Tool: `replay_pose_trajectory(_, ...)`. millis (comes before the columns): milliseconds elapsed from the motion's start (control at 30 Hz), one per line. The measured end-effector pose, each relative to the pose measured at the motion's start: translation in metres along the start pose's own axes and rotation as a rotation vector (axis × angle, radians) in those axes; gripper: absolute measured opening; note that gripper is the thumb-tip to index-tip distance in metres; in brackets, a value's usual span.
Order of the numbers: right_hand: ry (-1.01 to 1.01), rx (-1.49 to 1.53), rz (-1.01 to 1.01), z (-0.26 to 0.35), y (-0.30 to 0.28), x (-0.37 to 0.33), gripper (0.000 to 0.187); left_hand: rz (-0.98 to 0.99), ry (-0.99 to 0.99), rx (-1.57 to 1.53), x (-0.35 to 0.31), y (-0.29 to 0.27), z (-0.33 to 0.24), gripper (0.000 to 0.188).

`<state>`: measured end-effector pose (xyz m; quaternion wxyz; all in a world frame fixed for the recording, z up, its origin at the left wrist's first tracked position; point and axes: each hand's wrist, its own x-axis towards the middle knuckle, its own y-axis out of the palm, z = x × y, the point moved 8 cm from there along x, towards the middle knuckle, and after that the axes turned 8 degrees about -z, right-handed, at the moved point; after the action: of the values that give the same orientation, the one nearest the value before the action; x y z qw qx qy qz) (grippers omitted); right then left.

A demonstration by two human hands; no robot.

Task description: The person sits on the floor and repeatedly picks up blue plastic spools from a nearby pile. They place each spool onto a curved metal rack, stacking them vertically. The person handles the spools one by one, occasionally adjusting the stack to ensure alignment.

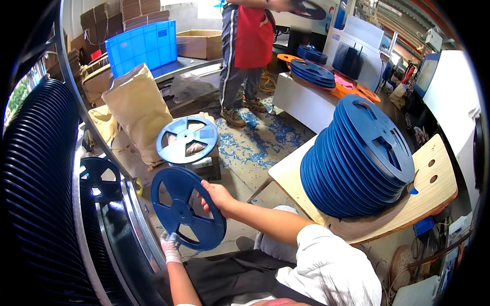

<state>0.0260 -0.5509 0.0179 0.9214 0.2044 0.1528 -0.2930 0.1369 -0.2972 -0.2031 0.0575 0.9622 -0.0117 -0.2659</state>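
Note:
Between my two hands is a dark blue plastic reel (181, 210) with wide cut-out windows, tilted on edge in front of my lap. My right hand (216, 197), bare, grips its upper right rim, with fingers through a window. At the lower left rim my left hand (171, 247), in a pale glove, has its fingers closed on the edge. To my right, a tall stack of blue reels (357, 158) leans on a wooden chair seat (434, 176). Another blue reel (188, 139) lies flat on a stool ahead.
A metal rack (84, 219) on my left holds rows of dark reels (38, 194). Beyond stand a paper sack (138, 112) and a blue crate (140, 48). A co-worker in a red apron (253, 35) stands by a white bench (301, 99) bearing blue and orange reels. Blue scraps (255, 137) litter the floor.

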Motion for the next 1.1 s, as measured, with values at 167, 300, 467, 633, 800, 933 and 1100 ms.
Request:
replay_pose_trajectory(167, -0.190, 0.324, -0.236, 0.049, -0.038, 0.014, 0.053, -0.071, -0.075, -0.852, 0.034, -0.052, 0.006, 0.061)
replay_pose_trajectory(300, -0.298, 0.455, -0.324, 0.073, -0.074, 0.018, 0.057, -0.137, -0.159, -1.018, 0.028, -0.061, -0.007, 0.065)
replay_pose_trajectory(467, -0.302, 0.544, -0.338, 0.084, -0.093, 0.017, 0.055, -0.177, -0.167, -1.026, 0.005, -0.052, -0.011, 0.077)
replay_pose_trajectory(633, -0.310, 0.618, -0.404, 0.098, -0.108, 0.013, 0.057, -0.152, -0.174, -1.012, 0.005, -0.055, -0.014, 0.085)
replay_pose_trajectory(800, -0.281, 0.743, -0.470, 0.092, -0.127, 0.015, 0.053, -0.096, -0.152, -0.973, 0.002, -0.050, -0.021, 0.086)
replay_pose_trajectory(933, -0.328, 0.852, -0.507, 0.096, -0.148, 0.025, 0.036, -0.153, -0.202, -1.040, 0.009, -0.052, -0.010, 0.080)
replay_pose_trajectory(1100, -0.430, 0.882, -0.530, 0.095, -0.146, 0.035, 0.045, -0.054, -0.248, -1.128, 0.046, -0.079, 0.010, 0.059)
